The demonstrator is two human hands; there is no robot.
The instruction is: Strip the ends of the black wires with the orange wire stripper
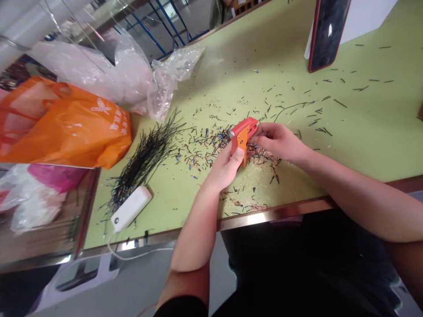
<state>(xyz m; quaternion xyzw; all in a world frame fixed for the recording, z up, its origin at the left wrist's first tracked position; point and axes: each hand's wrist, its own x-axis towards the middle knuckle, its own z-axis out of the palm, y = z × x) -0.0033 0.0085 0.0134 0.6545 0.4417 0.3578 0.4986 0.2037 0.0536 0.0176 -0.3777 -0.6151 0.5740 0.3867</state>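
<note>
My left hand (228,166) is wrapped round the handles of a red and orange wire stripper (243,134), held above the green table. At the tool's jaw end, my right hand (279,140) has its fingers pinched together; whatever is between them is too small or hidden to tell. Below both hands lies a heap of short black wire offcuts (201,149), some with blue tips, along with fine copper-coloured strands (261,160). A thick bundle of long black wires (145,154) rests to the left.
A white power bank (131,208) with a cable lies by the bundle at the table's front edge. An orange bag (72,123) and clear plastic bags (132,70) stand at the left. A phone (328,33) leans against a white box (366,20) at the back right.
</note>
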